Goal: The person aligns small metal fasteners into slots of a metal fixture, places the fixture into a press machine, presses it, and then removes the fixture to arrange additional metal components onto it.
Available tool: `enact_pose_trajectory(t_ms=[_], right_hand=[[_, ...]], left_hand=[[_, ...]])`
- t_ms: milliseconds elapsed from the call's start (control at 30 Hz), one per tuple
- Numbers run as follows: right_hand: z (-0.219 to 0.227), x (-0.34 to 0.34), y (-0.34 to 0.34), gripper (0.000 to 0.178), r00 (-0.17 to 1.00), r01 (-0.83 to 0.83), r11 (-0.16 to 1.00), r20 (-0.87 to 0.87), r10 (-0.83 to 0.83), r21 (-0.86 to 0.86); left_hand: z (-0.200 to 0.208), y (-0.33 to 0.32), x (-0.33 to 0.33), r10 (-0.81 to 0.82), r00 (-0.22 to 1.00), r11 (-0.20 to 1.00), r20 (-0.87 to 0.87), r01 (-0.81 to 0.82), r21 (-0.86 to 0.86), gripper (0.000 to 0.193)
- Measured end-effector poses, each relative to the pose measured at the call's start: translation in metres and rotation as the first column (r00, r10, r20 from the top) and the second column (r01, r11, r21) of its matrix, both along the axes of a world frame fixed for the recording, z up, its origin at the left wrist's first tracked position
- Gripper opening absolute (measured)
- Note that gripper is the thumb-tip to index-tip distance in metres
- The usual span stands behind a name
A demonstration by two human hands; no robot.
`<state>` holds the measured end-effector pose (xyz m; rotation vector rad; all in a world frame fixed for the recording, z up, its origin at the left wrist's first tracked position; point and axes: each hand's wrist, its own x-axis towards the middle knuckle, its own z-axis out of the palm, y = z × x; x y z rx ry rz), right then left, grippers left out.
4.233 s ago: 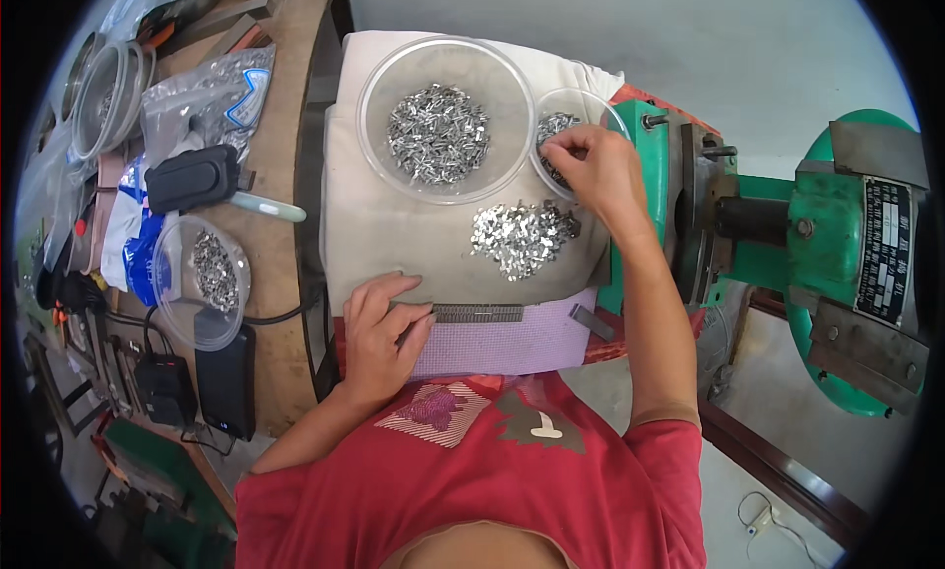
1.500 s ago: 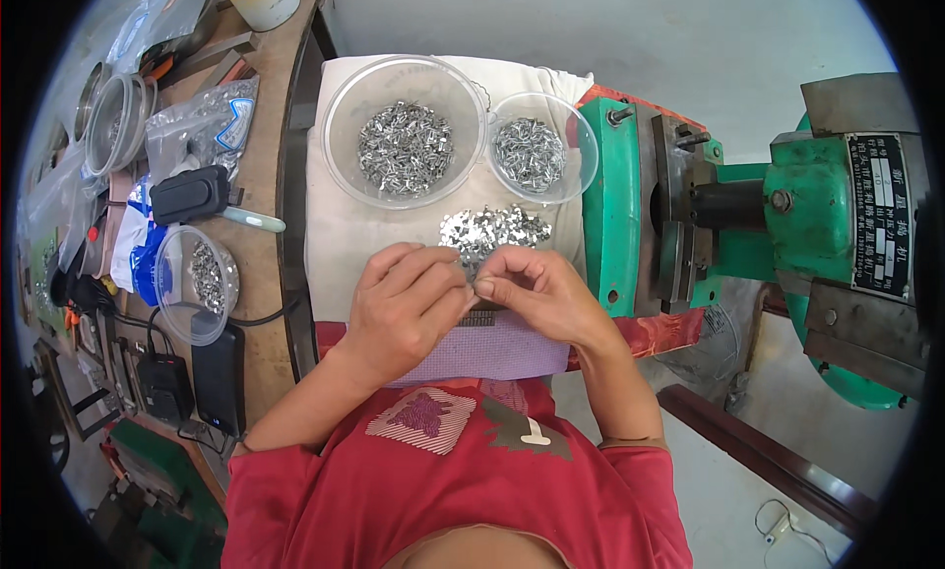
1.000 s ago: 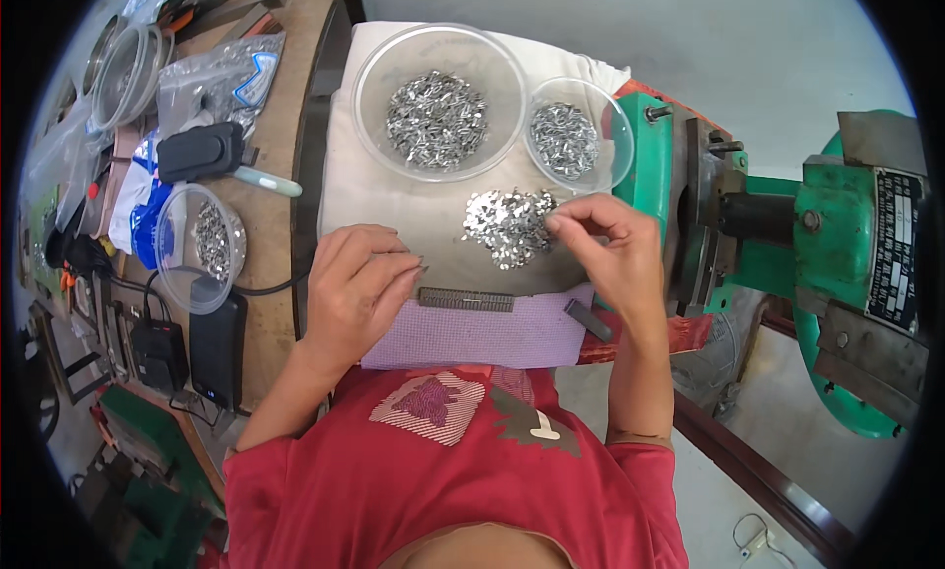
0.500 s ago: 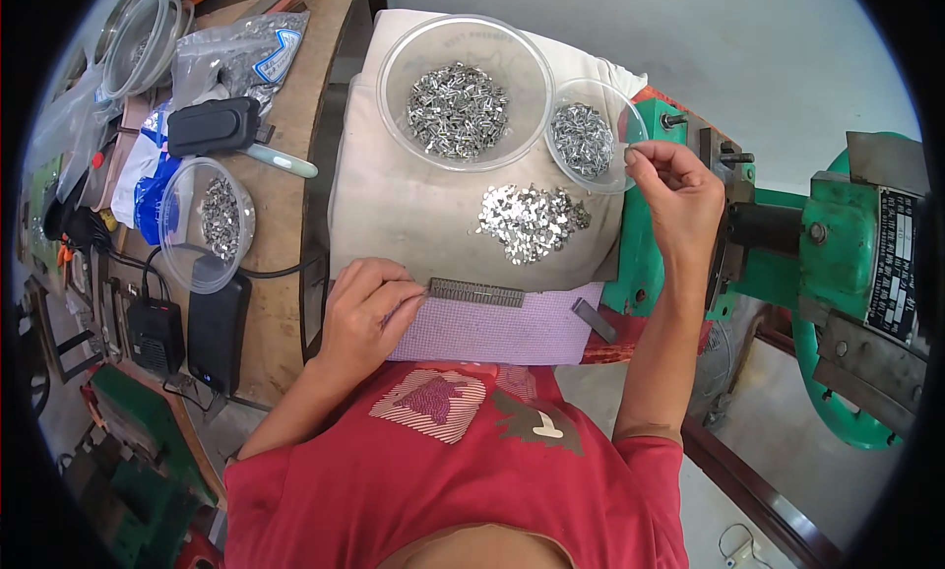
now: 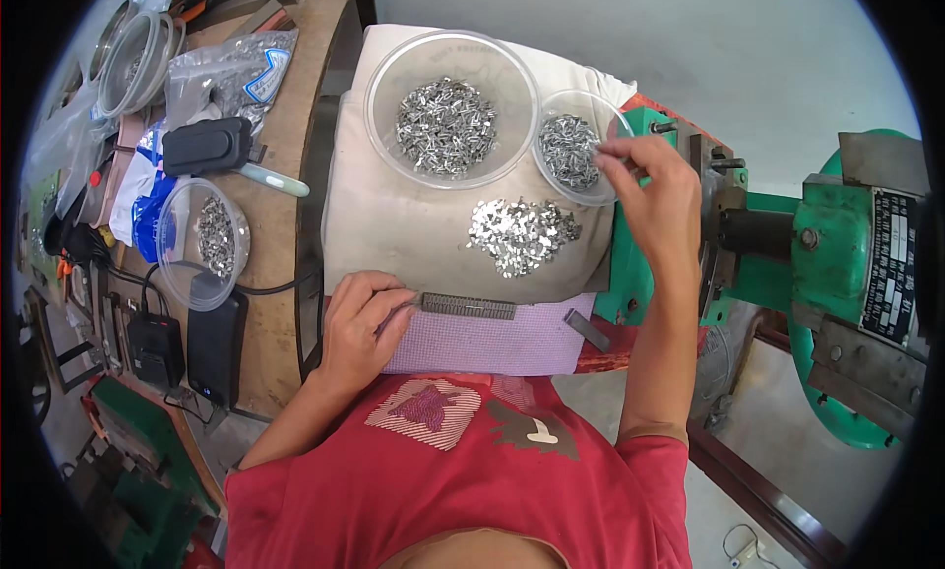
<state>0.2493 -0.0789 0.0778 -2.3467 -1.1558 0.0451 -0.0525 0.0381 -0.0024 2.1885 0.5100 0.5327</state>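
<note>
Place: workshop, sm. metal pts. work.
Machine: green h/duty m/c (image 5: 827, 224), R side, w/ bolts, dark shaft (image 5: 753, 231) & riveted-type nameplate (image 5: 889, 264).
Bulk pts.: sm. metal pcs. in lg. clear tub (image 5: 514, 116) & sm. clear tub (image 5: 620, 128); loose pile (image 5: 522, 236) on cloth (image 5: 394, 220).
Desk: worn wooden desk (image 5: 281, 338), L side, w/ bagged pcs. (image 5: 236, 82), blk. cable (image 5: 281, 289).

A beige cloth (image 5: 394, 234) carries a large tub (image 5: 512, 96), a smaller tub (image 5: 612, 118) and a silvery heap (image 5: 520, 236); a ridged bar (image 5: 469, 306) lies along its border with a purple mat (image 5: 492, 345)
</note>
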Motion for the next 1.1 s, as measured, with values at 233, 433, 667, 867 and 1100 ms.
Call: enact_pose_trajectory(t_ms=[233, 433, 667, 867, 1100], right_hand=[[-0.006, -0.086, -0.025, 0.008, 0.884, -0.425, 0.904, -0.241, 0.401, -0.055], [-0.025, -0.116, -0.031, 0.010, 0.899, -0.432, 0.891, -0.138, 0.415, -0.138], [-0.026, -0.120, -0.023, 0.011, 0.884, -0.460, 0.847, -0.050, 0.465, -0.265], [-0.024, -0.116, -0.009, 0.007, 0.862, -0.493, 0.801, -0.068, 0.501, -0.340], [-0.014, -0.100, -0.011, 0.007, 0.908, -0.411, 0.882, -0.197, 0.371, -0.231]], left_hand=[[-0.005, 0.003, 0.004, 0.006, 1.000, 1.000, 0.024, -0.006, 0.001, 0.025], [-0.007, 0.003, 0.003, -0.007, 0.999, 1.000, 0.033, 0.008, -0.018, 0.024], [-0.009, 0.003, 0.000, -0.003, 0.998, 1.000, 0.061, 0.004, -0.020, 0.025], [-0.009, 0.003, 0.000, -0.006, 0.998, 1.000, 0.066, 0.008, -0.029, 0.025], [-0.009, 0.004, 0.000, 0.003, 0.997, 0.999, 0.072, 0.001, -0.052, 0.026]])
